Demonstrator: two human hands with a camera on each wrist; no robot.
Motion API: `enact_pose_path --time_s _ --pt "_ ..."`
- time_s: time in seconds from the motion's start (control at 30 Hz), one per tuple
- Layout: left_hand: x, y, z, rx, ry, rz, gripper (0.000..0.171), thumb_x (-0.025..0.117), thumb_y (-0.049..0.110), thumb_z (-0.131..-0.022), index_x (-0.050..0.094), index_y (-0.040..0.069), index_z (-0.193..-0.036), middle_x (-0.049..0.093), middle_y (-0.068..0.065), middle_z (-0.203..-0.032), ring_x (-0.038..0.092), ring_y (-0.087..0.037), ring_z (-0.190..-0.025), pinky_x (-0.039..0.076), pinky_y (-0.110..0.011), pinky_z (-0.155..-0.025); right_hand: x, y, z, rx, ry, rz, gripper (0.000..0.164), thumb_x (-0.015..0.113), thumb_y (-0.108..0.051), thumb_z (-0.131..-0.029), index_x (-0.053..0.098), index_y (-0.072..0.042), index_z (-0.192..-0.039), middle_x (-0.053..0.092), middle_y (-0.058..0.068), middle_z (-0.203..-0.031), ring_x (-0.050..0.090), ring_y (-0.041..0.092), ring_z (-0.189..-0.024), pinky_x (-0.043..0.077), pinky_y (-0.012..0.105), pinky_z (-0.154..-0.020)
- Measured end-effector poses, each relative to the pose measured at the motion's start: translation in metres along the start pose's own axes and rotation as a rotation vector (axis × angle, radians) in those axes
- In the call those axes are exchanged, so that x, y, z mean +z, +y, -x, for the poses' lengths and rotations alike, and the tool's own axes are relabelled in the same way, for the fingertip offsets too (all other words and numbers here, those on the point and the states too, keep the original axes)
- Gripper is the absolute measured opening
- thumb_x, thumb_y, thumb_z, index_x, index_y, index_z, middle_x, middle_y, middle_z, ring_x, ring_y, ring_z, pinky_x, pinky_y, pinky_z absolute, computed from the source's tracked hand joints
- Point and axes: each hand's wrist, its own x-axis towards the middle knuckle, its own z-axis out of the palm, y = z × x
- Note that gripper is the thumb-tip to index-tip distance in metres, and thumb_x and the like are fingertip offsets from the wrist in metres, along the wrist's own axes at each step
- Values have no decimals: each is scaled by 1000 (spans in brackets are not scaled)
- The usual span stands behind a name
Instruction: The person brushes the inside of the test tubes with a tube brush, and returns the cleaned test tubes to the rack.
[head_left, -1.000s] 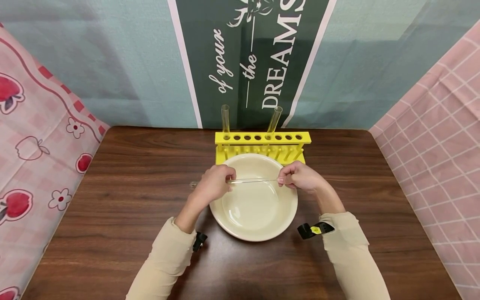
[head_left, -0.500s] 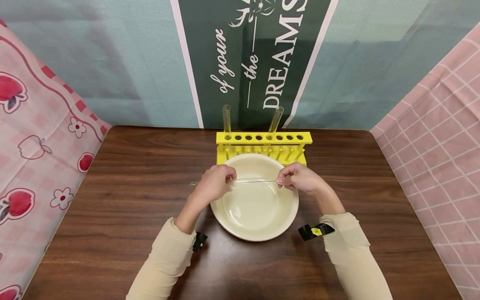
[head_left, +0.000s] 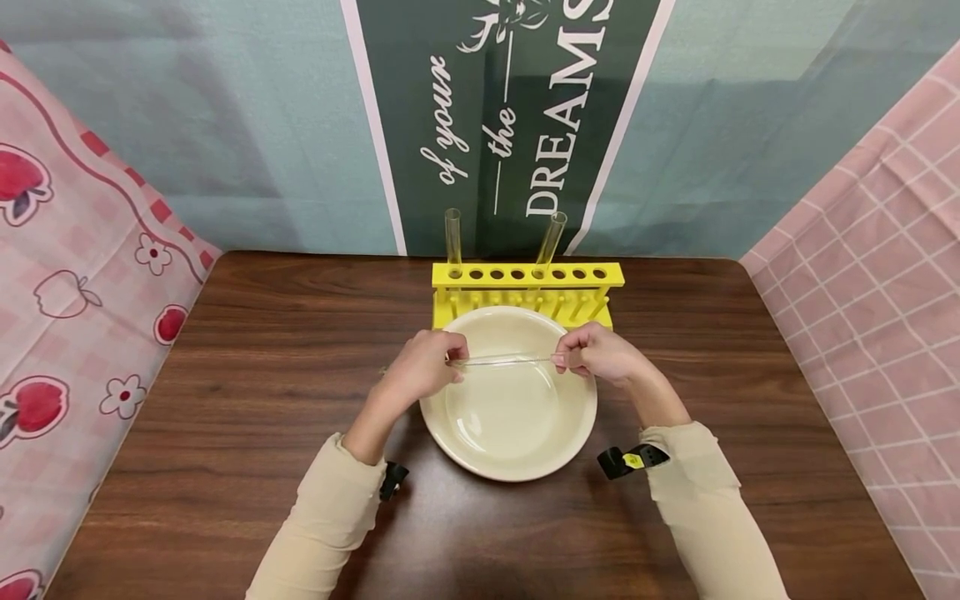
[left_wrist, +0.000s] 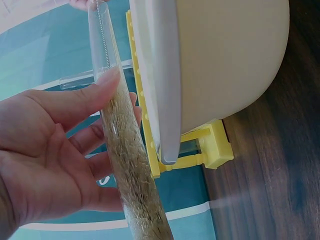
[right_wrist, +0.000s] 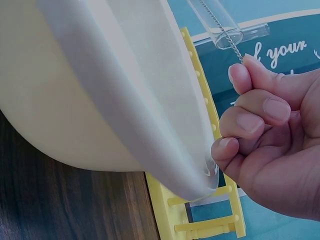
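Note:
Over the cream basin point(head_left: 510, 472), my left hand point(head_left: 429, 364) holds a clear glass test tube point(left_wrist: 102, 40) almost level, thumb on one side and fingers on the other. Inside that tube sits a test tube brush point(left_wrist: 131, 150), its pale bristles filling the part beneath and below my thumb. The brush's twisted wire handle point(right_wrist: 231, 44) comes out of the tube's mouth. My right hand point(head_left: 596, 352) pinches this wire between thumb and forefinger, its other fingers curled. Most of the bristled part is covered by my left hand in the head view.
Behind the basin stands a yellow test tube rack point(head_left: 495, 283). One test tube point(head_left: 452, 237) is upright in it at the left, and another test tube point(head_left: 551, 242) leans in it. The brown wooden table point(head_left: 300, 333) ends at a printed cloth backdrop point(head_left: 285, 167).
My left hand has shifted slightly left with the test tube, and a little more wire shows beside my right hand. My right hand stays nearly still.

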Motion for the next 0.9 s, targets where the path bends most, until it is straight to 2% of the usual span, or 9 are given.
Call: enact_pose_path --time_s 0.2,0.57,0.9 --pt "-1 0 0 -11 2 19 13 72 3 -76 62 11 -78 60 0 -79 53 -18 -77 43 -30 -67 -2 -1 1 -26 -3 11 19 55 -1 -87 60 8 -70 36 1 -50 32 13 -46 24 24 -45" --pt "-4 3 1 -11 -11 20 13 73 5 -75 63 11 -78 59 1 -77 53 -18 -76 43 -29 -67 -4 -1 2 -40 1 13 19 55 0 -87 60 8 -71 37 1 -51 32 12 -47 23 23 -45" --pt "-4 -3 2 -25 -49 70 10 72 7 -77 65 10 -83 60 1 -77 54 -16 -80 44 -28 -70 -1 2 3 -76 28 40 17 56 2 -85 59 8 -69 35 -1 -49 30 10 -47 22 23 -45"
